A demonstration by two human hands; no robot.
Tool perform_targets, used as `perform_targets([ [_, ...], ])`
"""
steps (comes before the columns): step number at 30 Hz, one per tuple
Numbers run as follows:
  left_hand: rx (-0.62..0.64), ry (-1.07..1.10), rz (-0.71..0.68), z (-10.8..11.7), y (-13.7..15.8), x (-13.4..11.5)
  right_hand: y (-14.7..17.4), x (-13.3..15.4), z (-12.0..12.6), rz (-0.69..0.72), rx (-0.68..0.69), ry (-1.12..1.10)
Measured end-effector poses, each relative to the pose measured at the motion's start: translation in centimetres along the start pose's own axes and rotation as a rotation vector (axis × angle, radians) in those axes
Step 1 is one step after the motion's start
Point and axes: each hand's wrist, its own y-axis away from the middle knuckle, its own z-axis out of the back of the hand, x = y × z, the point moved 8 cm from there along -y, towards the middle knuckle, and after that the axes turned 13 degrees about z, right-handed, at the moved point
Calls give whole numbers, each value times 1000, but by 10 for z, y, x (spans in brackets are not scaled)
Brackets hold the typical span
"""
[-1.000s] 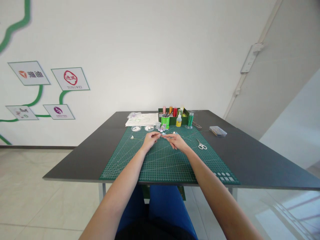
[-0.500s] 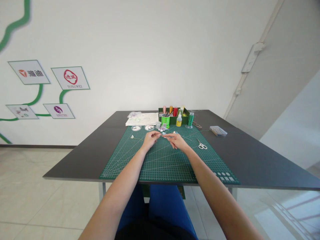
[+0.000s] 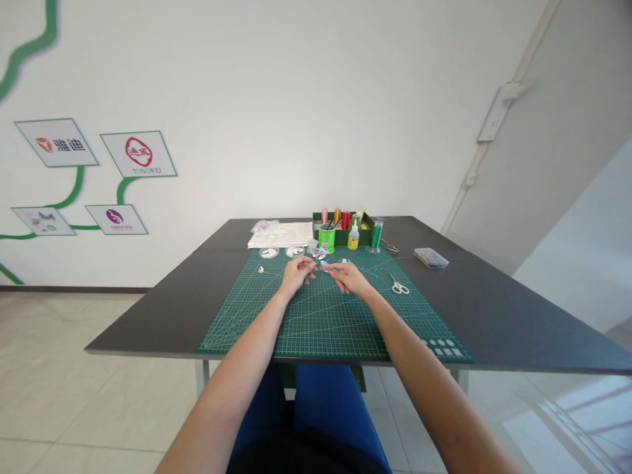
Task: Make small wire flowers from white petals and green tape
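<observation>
Both my hands are over the green cutting mat (image 3: 316, 322), fingertips close together. My left hand (image 3: 297, 276) is closed in a pinch, and what lies between its thumb and forefinger is too small to make out. A small pale-blue piece (image 3: 324, 263) shows at the fingertips of my right hand (image 3: 351, 278), which is pinched on it with the forefinger stretched forward. Just behind the fingertips lies a shiny purplish piece (image 3: 319, 254). A small white flower on a thin stem (image 3: 261, 270) rests left of my left hand. White-handled scissors (image 3: 399, 287) lie to the right.
Shallow dishes (image 3: 269, 253) of small white pieces stand at the mat's back edge. Behind are a green can (image 3: 326, 239) with brushes, a glue bottle (image 3: 353, 236), a green tube (image 3: 376, 237) and a box of thread spools (image 3: 368, 237). A clear plastic case (image 3: 431, 258) sits right.
My left fingers have shifted slightly, and a little more of the gap between the fingertips shows. My right hand stays nearly still.
</observation>
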Motion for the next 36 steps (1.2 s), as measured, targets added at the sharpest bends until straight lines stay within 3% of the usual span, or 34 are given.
perform_targets([
  [8,-1,8,-62,0,0,-4,-1,-5,1,-19,-7,-21],
  [36,2,4,31,-1,1,1,0,-6,1,-18,-10,-11],
])
